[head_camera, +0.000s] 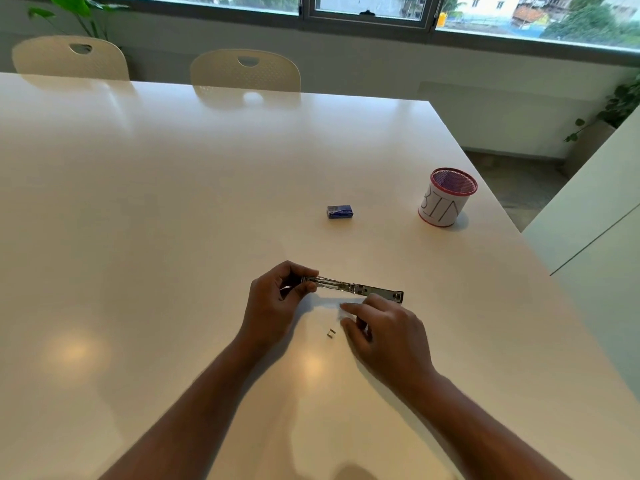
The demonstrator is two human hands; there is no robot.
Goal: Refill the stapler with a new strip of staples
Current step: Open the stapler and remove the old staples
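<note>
The stapler [360, 289] lies across the white table [173, 202] near the middle, opened so its metal staple channel faces up. My left hand [277, 299] grips its left end between thumb and fingers. My right hand [384, 327] hovers just in front of the stapler's right half, fingers loosely curled and blurred; whether it holds anything I cannot tell. A small piece of staples [331, 332] lies on the table just left of my right hand. A blue staple box [340, 212] rests farther back, closed.
A red mesh pen cup [446, 197] wrapped in white paper stands at the right, near the table's edge. Two cream chairs [246, 72] are pushed in at the far side. A white cabinet [595, 209] stands beside the table's right edge.
</note>
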